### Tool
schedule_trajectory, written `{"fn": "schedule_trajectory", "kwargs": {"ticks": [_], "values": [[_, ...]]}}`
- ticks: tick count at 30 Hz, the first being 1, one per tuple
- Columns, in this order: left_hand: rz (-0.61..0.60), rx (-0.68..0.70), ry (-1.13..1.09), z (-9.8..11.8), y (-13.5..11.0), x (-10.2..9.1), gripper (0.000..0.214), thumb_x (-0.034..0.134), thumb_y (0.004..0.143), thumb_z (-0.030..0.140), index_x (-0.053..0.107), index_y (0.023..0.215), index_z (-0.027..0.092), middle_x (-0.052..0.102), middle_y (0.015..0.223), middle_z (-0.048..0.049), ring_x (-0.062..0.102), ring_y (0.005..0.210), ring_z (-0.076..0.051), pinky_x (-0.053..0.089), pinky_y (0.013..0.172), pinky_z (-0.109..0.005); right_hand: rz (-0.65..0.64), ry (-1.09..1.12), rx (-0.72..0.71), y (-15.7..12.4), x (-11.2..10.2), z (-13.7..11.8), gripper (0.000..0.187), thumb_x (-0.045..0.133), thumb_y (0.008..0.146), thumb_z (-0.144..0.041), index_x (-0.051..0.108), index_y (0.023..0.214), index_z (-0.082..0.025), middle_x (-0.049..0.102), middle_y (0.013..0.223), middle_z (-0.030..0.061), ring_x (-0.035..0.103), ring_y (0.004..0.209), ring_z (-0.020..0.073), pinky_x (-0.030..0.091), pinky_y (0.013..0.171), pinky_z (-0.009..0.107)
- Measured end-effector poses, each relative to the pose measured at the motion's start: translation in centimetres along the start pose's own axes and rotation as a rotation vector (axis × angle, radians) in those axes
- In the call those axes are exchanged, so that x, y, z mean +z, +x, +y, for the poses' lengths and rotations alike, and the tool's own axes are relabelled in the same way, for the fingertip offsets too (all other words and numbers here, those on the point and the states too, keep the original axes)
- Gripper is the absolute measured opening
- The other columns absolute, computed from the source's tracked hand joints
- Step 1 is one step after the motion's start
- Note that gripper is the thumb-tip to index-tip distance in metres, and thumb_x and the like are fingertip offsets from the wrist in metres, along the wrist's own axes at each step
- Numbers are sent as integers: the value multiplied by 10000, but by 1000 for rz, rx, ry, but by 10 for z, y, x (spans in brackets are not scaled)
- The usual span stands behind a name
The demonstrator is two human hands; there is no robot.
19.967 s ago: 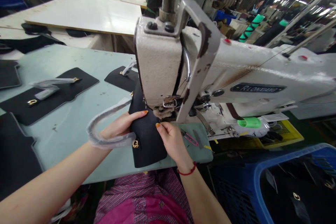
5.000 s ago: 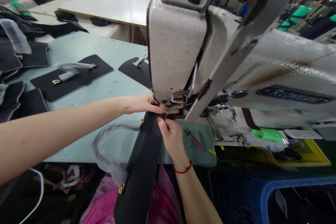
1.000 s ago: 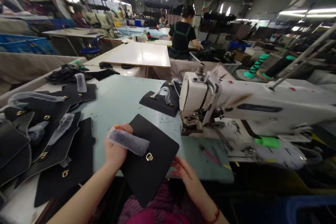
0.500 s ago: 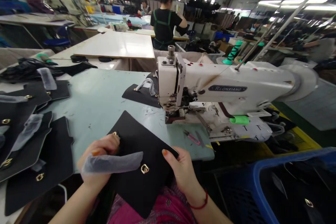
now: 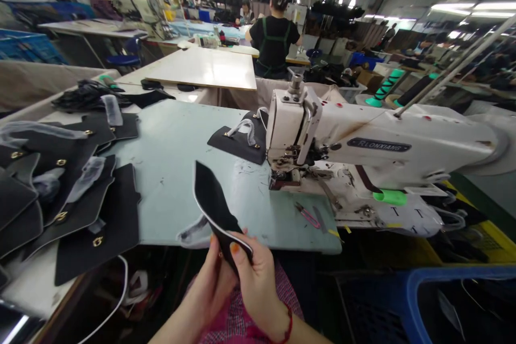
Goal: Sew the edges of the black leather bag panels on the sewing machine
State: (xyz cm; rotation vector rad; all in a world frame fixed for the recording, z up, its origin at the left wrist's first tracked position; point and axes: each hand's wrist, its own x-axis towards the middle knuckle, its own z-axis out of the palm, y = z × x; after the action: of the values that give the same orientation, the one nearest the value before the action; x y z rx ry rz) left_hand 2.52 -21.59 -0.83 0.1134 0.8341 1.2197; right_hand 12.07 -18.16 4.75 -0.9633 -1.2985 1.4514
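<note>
A black bag panel (image 5: pixel 215 199) with a pale edge is bent in my hands, above the front of the pale green table. My left hand (image 5: pixel 215 274) is closed on its lower part, fingers partly hidden behind it. My right hand (image 5: pixel 253 269) pinches the near edge, thumb on top. A handle in clear plastic wrap (image 5: pixel 195 234) hangs out at the panel's left side. Beyond, a white sewing machine (image 5: pixel 338 129) stands on the table, and another black panel with a wrapped handle (image 5: pixel 236 142) lies left of its needle area.
Several black panels (image 5: pixel 116 226) with gold fittings are piled at the left. Pink-handled snips (image 5: pixel 308 216) lie in front of the machine. A blue basket (image 5: pixel 415 301) holds black pieces at the lower right. A person in a dark apron (image 5: pixel 276 32) stands behind the tables.
The panel was spread flat facing me; now it is turned on edge and bent. My hands have come close together, and the view has swung left.
</note>
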Motion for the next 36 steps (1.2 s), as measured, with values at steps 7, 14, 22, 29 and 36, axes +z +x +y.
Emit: {"fn": "schedule_trajectory", "kwargs": {"ticks": [7,14,22,29,36], "values": [[348,214,-216,41,16,61,239,590,875,174,673,1086,98,760,965,-113,732,764,-171,616,722,-234,-20,547,247,-8,-13,-10,458,610,849,-158,628,1297,-252,608,1346,44,549,1263,215,410,1096,366],[390,279,62,69,19,70,256,707,749,143,670,1000,109,761,849,-111,718,618,-209,619,565,-297,-155,369,356,6,-52,-19,310,532,958,-372,706,996,-118,746,971,138,730,815,181,556,655,233],[319,257,224,77,52,66,339,784,663,192,652,968,126,753,855,-77,696,623,-176,598,579,-271,-181,69,356,38,-65,-6,443,538,917,-529,636,788,-118,709,642,73,633,493,110,436,428,153],[189,229,343,93,128,77,430,808,624,201,642,1016,138,754,842,-61,683,603,-154,581,590,-254,47,17,292,88,-77,28,469,560,877,-560,655,743,-120,654,552,27,558,423,81,394,417,157],[111,193,426,100,173,79,439,813,615,258,653,1000,120,758,863,-83,683,609,-171,558,559,-252,145,8,271,112,-84,34,461,554,873,-562,660,745,-132,674,583,38,585,449,96,413,431,171]]}}
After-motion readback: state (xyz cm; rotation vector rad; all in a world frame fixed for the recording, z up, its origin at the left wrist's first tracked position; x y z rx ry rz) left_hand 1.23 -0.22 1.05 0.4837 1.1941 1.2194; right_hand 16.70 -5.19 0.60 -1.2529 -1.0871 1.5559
